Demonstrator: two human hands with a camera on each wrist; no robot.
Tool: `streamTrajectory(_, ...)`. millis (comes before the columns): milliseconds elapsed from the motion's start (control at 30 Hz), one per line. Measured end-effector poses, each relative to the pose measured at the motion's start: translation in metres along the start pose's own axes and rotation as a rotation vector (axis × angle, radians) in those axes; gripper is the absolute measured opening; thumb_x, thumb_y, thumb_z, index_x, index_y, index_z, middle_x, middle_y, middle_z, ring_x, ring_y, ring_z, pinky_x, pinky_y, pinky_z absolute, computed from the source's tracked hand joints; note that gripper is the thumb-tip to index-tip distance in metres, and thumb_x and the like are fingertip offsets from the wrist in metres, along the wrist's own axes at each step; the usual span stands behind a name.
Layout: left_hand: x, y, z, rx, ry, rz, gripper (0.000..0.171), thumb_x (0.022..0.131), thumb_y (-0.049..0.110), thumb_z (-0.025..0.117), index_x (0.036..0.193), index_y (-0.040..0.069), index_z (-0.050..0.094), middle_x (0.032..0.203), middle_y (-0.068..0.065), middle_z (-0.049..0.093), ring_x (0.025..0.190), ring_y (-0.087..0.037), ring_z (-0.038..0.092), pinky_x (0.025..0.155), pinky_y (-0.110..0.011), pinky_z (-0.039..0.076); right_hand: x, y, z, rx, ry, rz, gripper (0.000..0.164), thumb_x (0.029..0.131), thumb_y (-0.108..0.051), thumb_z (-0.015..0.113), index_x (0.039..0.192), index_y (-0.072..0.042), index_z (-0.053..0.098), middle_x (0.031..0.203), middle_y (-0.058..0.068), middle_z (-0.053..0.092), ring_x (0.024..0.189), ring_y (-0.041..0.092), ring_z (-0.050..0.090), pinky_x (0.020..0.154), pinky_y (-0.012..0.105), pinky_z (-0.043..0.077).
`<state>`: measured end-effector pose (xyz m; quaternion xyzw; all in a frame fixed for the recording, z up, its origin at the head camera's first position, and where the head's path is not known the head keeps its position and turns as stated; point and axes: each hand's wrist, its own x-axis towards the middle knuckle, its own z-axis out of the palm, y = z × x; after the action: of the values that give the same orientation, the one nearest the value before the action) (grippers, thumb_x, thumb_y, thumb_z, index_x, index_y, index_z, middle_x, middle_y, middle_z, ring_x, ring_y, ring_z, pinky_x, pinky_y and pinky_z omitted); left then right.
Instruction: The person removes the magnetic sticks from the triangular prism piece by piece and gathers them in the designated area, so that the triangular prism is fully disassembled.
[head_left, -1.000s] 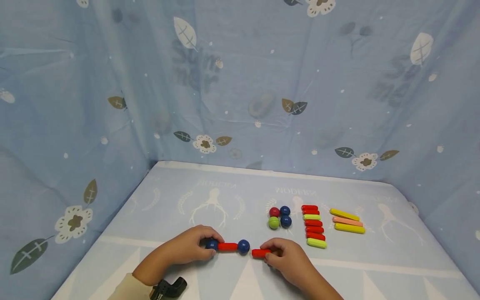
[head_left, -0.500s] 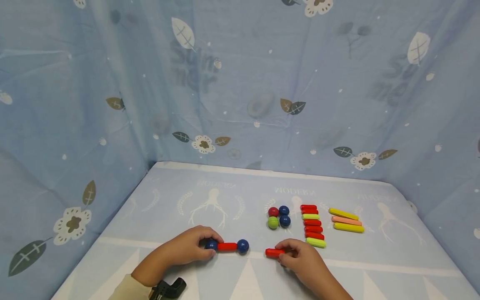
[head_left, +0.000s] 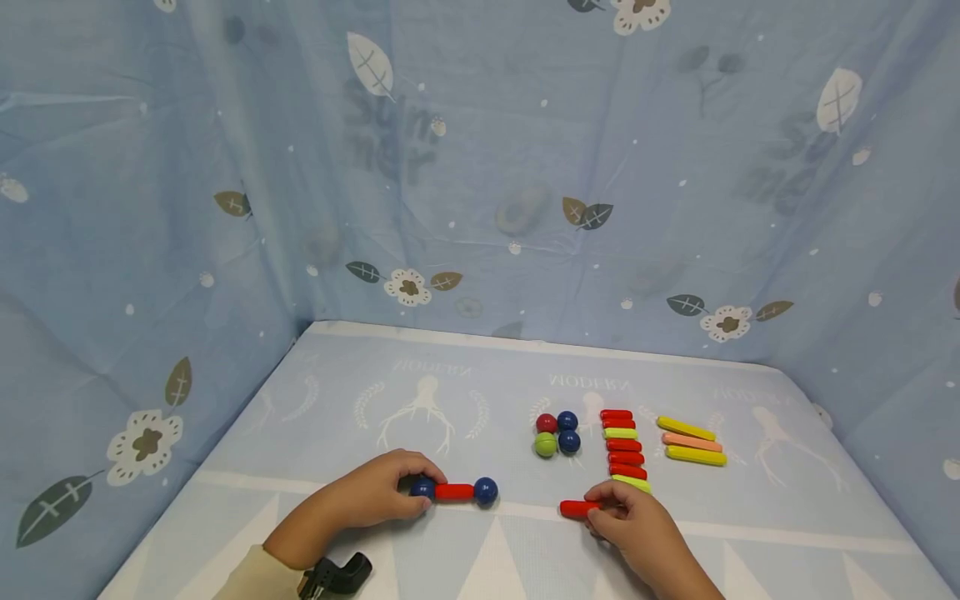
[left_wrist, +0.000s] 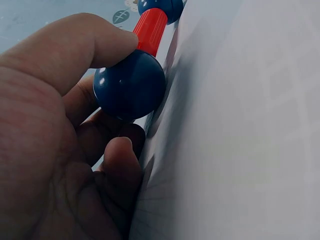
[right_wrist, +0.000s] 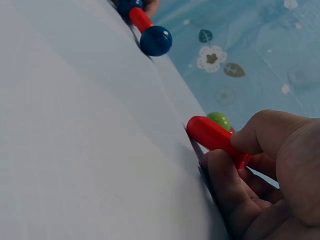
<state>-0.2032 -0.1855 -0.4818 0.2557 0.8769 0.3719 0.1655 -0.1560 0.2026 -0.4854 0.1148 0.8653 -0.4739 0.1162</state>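
A short red rod [head_left: 454,492] joins two dark blue balls, making a dumbbell shape on the table. My left hand [head_left: 386,492] grips the left blue ball [left_wrist: 129,85] between thumb and fingers; the right blue ball [head_left: 486,491] is free of the hand. To the right, my right hand [head_left: 637,525] pinches a loose red rod [right_wrist: 212,134] near one end, low over the table; whether it touches the cloth I cannot tell. A clear gap separates this rod from the dumbbell. Just beyond the right hand lies a column of short red and lime rods [head_left: 624,445].
Behind the hands sit a red ball [head_left: 546,423], a green ball [head_left: 546,444] and two blue balls [head_left: 568,442] in a cluster. Longer yellow and orange rods [head_left: 692,442] lie farther right. A patterned blue curtain [head_left: 480,167] encloses the table's back and sides.
My right hand has slid rightward with the loose red rod, away from the dumbbell, and now partly covers the nearest lime rod. My left hand and the dumbbell have stayed in place.
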Motion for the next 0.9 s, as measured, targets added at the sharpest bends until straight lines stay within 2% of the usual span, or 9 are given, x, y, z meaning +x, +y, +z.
streamTrajectory(200, -0.001, 0.001, -0.001, 0.001, 0.005, -0.003, 0.023, 0.092, 0.032, 0.079, 0.113, 0.041, 0.073, 0.116, 0.018, 0.067, 0.109, -0.013, 0.056, 0.102, -0.041, 0.048, -0.001, 0.005, -0.007, 0.001, 0.035, 0.013, 0.018, 0.092, -0.010, 0.076, 0.110, -0.010, 0.073, 0.085, 0.002, 0.071, 0.075, 0.019, 0.063, 0.066, 0.030, 0.054)
streamTrajectory(567, 0.000, 0.001, 0.000, -0.011, 0.005, -0.012, 0.023, 0.093, 0.032, 0.080, 0.112, 0.041, 0.073, 0.118, 0.017, 0.067, 0.113, -0.016, 0.056, 0.105, -0.048, 0.047, 0.001, 0.013, -0.022, -0.007, 0.070, 0.050, 0.024, 0.093, -0.009, 0.073, 0.117, -0.006, 0.071, 0.086, 0.002, 0.071, 0.075, 0.019, 0.062, 0.068, 0.031, 0.055)
streamTrajectory(900, 0.000, 0.002, 0.000, -0.009, 0.006, -0.012, 0.023, 0.093, 0.032, 0.080, 0.112, 0.041, 0.073, 0.118, 0.016, 0.067, 0.113, -0.016, 0.056, 0.105, -0.048, 0.047, 0.000, 0.016, -0.033, 0.005, 0.115, 0.095, 0.025, 0.096, -0.014, 0.071, 0.118, -0.003, 0.070, 0.093, 0.005, 0.069, 0.079, 0.019, 0.062, 0.069, 0.031, 0.055)
